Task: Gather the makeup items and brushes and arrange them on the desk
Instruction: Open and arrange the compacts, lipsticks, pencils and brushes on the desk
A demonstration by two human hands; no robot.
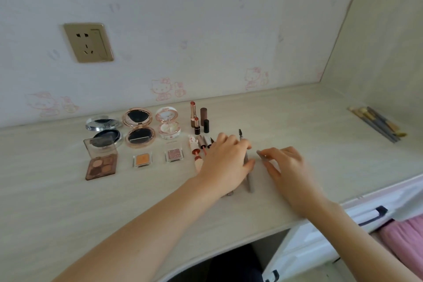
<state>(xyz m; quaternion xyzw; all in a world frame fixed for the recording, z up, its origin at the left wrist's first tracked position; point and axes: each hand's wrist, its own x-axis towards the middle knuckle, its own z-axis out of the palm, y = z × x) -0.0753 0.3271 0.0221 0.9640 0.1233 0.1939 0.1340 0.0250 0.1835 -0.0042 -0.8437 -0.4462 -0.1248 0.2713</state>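
Far to the left of the hands, the four-pan eyeshadow palette point(101, 165) lies open with its clear lid tipped back, below a silver compact point(104, 130) that is also open. Next come a rose-gold compact point(139, 128) and a floral white compact point(168, 126), each with a single-pan shadow in front: an orange one point(142, 160) and a mauve one point(174, 155). The even rows suggest these are already arranged, opened so that their contents show.

Closer to the hands, lipsticks point(196, 119) stand upright with their caps beside them, and a pink figurine-shaped tube point(197, 152) lies flat, just left of the left hand point(225, 160).

That hand rests palm down over several slim pencils, fingers lightly curled; its thumb and fingertips touch the grey eyebrow pencil point(248, 174), whose spoolie tip sticks out past the fingers towards the wall. It seems to be steadying or nudging the pencil into line with its neighbours rather than lifting it; whether it truly pinches it I cannot tell.

Just right of the pencil, the right hand point(285, 162) pinches a small grey cap-like piece point(261, 154) between thumb and forefinger, probably the pencil's cap, held ready to go on or be laid beside it.

Well to the right of both hands, against the side wall, the makeup brushes point(377, 122) lie in a loose bundle on the desk point(297, 121), apparently still to be fetched.
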